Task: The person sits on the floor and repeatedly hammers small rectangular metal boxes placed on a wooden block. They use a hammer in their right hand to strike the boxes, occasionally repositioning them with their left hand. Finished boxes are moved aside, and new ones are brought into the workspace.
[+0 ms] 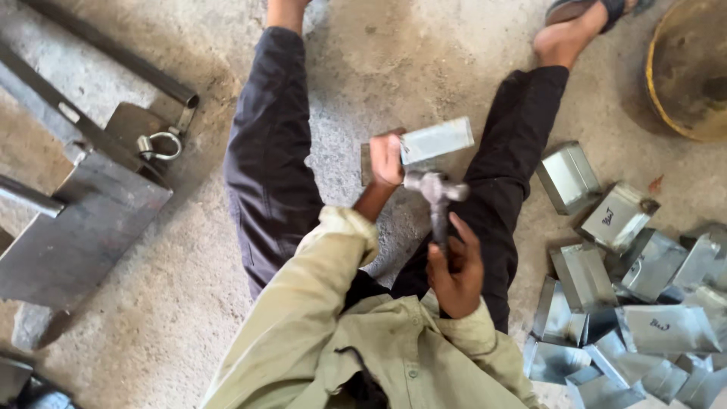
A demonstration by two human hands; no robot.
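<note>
The left hand [386, 159] is closed on a bent metal piece [435, 140] on the floor [189, 303] between the legs. At five o'clock, the right hand [454, 273] grips a hammer [438, 193]. Hit flat; keep fingers back.

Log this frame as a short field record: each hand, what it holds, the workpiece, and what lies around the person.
left hand: grips one end of the folded metal piece, pressing it toward the floor
right hand: shut around the hammer handle, head just below the piece
posture: seated on the concrete floor, legs spread
right side: pile of bent sheet-metal pieces
left side: steel plates and bars
top right: round pan, partly out of frame
</note>
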